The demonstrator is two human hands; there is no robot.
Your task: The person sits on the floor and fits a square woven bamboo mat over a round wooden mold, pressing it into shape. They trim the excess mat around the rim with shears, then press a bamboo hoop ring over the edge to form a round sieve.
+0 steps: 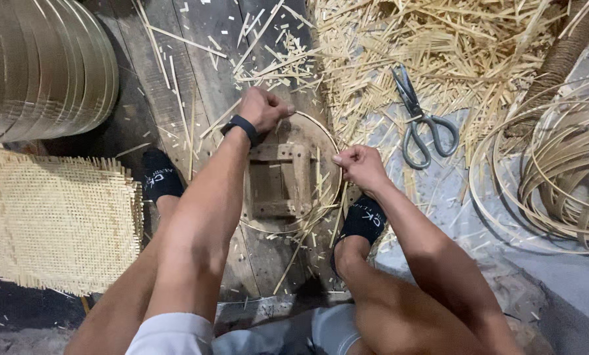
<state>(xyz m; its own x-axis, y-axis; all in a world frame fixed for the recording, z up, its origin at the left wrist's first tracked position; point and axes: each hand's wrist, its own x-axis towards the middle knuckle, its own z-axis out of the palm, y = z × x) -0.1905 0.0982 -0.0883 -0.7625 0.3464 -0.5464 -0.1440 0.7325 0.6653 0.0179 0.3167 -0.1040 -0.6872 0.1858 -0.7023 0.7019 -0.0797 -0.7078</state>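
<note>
Two hands are at work: one left hand (263,108) and one right hand (359,165), each closed on the rim of one thin round hoop (330,141). Inside that hoop sits one round wooden block (281,181) with one square frame in its middle. One black wristband (242,125) is on the left wrist. Two black socks show, one on the left foot (159,176) and one on the right foot (365,220). One pair of scissors (420,121) lies on the straw. One woven mat (51,220) lies at the left, beside one stack of finished hoops (51,66), too close-packed to count. One loose coil of strips (557,171) lies at the right.
</note>
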